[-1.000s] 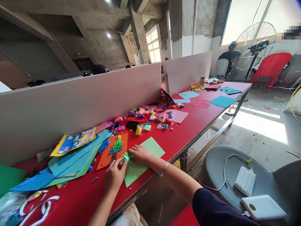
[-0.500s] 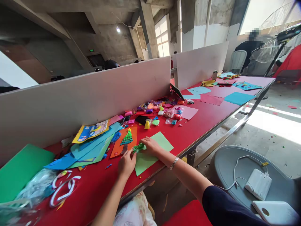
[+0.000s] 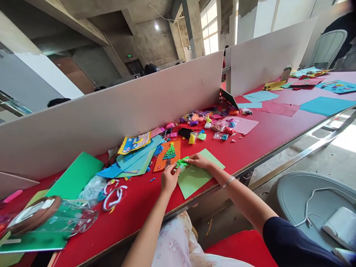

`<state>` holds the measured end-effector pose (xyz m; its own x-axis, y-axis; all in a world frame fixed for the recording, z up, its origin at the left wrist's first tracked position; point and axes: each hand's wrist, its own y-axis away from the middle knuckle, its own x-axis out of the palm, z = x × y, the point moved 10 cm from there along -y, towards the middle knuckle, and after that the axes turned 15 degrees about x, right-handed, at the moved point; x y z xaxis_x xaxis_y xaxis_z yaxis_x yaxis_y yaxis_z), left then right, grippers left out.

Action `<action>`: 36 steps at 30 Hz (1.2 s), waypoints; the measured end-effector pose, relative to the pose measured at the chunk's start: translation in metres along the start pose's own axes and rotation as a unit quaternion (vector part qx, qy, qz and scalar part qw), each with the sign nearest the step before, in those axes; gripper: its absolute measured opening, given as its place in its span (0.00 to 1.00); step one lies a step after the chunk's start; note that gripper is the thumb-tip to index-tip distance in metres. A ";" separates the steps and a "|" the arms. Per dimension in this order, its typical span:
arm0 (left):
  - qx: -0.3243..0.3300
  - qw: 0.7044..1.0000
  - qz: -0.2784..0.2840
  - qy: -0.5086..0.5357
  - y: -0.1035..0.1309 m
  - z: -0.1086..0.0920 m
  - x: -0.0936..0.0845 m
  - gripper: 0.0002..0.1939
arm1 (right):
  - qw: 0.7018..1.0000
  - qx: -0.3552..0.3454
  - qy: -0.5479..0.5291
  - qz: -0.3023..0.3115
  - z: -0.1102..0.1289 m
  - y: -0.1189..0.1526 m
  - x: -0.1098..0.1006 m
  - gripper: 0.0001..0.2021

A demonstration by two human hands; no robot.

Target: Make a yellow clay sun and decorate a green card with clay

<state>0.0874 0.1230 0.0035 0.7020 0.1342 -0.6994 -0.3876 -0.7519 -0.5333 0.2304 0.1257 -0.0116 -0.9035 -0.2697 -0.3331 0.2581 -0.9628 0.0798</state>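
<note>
A small clear packet of green modelling clay (image 3: 182,162) is between my two hands, above the light green paper sheet (image 3: 194,181). My left hand (image 3: 170,178) pinches its near left end, and my right hand (image 3: 198,161) grips the far right end, a bracelet on that wrist. Just behind the left hand lies an orange card (image 3: 158,162) bearing a green tree (image 3: 169,151) with a yellow star on top and a brown trunk.
Bagged clay pieces (image 3: 194,138) in several colours lie by the white partition (image 3: 155,100). Coloured papers (image 3: 133,161) are stacked left. A clear jar with a brown lid (image 3: 36,215) lies on its side at the near left. A grey round stool (image 3: 289,193) stands right, with a white device (image 3: 342,226).
The camera view has turned to the left, bringing the jar into sight. Both hands still hold the packet, and more bright green shows between them.
</note>
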 end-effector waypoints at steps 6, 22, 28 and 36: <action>-0.010 0.998 0.059 -0.004 0.003 -0.001 0.014 0.12 | 0.999 0.016 -0.019 -0.020 -0.008 -0.005 -0.003 0.27; 0.074 0.985 0.060 -0.146 -0.003 -0.010 -0.020 0.06 | 0.995 0.026 -0.028 -0.093 -0.016 -0.008 -0.016 0.26; 0.085 0.976 0.067 -0.188 0.000 -0.008 -0.026 0.06 | 0.993 0.039 -0.044 -0.105 -0.018 -0.009 -0.017 0.26; 0.108 0.967 0.062 -0.222 0.010 -0.001 -0.034 0.06 | 0.990 0.049 -0.055 -0.121 -0.017 -0.008 -0.021 0.24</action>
<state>0.0602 0.1107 0.0226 0.3357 0.3522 -0.8737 -0.6016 -0.6335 -0.4865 0.2527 0.1387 -0.0211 -0.9681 -0.0255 -0.2493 -0.0004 -0.9946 0.1035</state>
